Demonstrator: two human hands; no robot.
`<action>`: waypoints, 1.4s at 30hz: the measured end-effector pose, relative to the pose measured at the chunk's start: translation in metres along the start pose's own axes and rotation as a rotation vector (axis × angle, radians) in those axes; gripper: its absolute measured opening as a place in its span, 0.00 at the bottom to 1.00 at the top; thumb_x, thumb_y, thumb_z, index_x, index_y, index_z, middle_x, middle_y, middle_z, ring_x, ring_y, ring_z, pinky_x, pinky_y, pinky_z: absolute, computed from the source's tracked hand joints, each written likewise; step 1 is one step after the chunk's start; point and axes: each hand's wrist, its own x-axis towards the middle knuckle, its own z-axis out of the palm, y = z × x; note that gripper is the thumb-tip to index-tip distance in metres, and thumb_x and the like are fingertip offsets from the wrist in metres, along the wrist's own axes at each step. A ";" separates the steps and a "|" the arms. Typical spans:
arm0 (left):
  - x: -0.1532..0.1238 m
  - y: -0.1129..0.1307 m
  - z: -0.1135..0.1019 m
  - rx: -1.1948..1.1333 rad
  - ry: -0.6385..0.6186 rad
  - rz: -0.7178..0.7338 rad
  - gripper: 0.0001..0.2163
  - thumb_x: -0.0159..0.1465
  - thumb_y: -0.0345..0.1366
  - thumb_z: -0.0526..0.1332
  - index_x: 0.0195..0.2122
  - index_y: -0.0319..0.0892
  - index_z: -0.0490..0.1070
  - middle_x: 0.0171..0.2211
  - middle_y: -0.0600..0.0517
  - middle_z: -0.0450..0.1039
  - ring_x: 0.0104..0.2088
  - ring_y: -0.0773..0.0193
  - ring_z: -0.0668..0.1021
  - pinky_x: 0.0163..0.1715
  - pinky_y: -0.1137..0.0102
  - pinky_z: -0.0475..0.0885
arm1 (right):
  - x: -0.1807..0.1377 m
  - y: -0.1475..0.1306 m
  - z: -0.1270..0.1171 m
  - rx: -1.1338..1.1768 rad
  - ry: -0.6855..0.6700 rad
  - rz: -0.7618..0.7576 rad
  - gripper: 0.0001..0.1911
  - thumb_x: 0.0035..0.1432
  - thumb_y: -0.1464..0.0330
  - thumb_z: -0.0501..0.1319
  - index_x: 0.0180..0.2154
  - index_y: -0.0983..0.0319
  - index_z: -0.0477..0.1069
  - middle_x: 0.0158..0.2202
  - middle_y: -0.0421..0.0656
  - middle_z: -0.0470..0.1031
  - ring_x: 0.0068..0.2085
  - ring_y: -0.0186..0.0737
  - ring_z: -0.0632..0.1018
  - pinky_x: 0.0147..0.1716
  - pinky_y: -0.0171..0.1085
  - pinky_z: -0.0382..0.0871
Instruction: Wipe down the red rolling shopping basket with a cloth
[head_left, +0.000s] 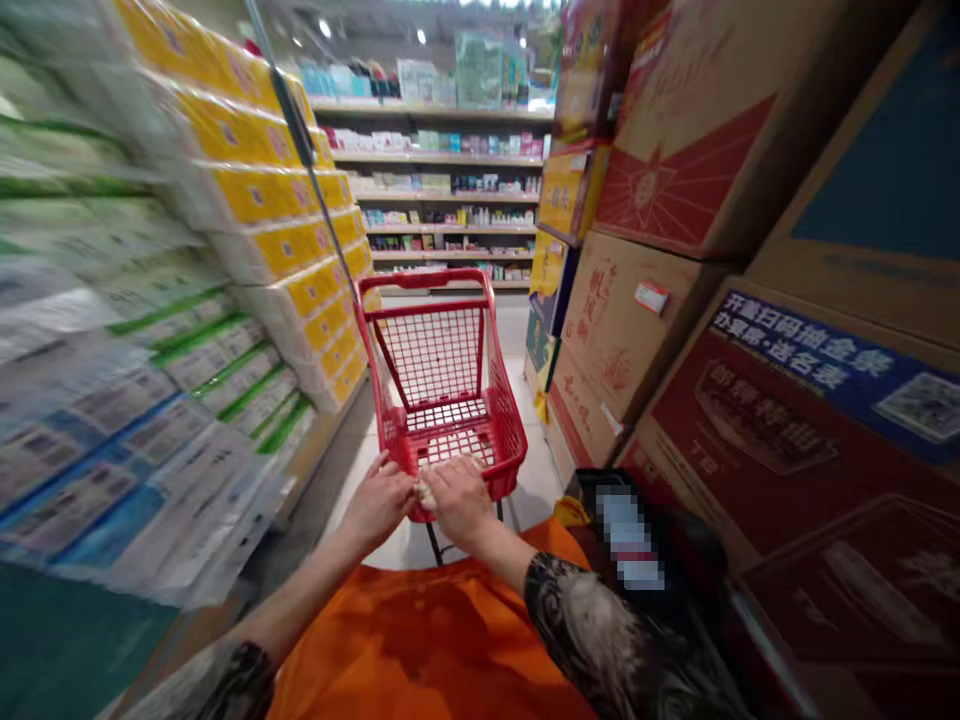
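A small red shopping cart (442, 380) stands in front of me in a narrow store aisle, its wire basket holding nothing I can see. My left hand (381, 502) and my right hand (461, 497) sit side by side on the cart's near handle, fingers curled round it. A small pale object shows between the two hands; I cannot make out what it is. An orange garment (420, 640) covers my front below the hands.
Stacked packs of tissue paper (247, 190) line the left side. Large cardboard cartons (712, 300) are piled along the right. Shelves of small goods (442, 190) cross the far end of the aisle. Pale floor tiles (525, 330) run ahead of the cart.
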 end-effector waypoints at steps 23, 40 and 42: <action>0.066 0.061 0.023 0.020 0.020 -0.103 0.15 0.61 0.45 0.56 0.27 0.40 0.74 0.29 0.46 0.73 0.37 0.57 0.71 0.41 0.61 0.64 | -0.015 0.137 -0.023 0.131 0.070 0.261 0.18 0.60 0.69 0.45 0.43 0.62 0.72 0.47 0.48 0.72 0.55 0.47 0.67 0.54 0.53 0.56; 0.079 -0.066 -0.004 0.030 0.033 -0.247 0.15 0.66 0.45 0.47 0.48 0.53 0.68 0.54 0.52 0.67 0.61 0.54 0.59 0.58 0.44 0.47 | -0.011 0.161 -0.020 0.098 0.288 0.474 0.20 0.60 0.61 0.44 0.37 0.63 0.71 0.38 0.52 0.75 0.42 0.48 0.74 0.45 0.51 0.68; 0.083 -0.052 -0.001 -0.022 0.055 -0.233 0.14 0.66 0.44 0.47 0.44 0.52 0.69 0.51 0.53 0.69 0.60 0.54 0.59 0.58 0.44 0.47 | -0.007 0.131 -0.019 0.128 0.351 0.432 0.20 0.61 0.63 0.44 0.40 0.64 0.70 0.40 0.51 0.74 0.44 0.47 0.74 0.47 0.51 0.67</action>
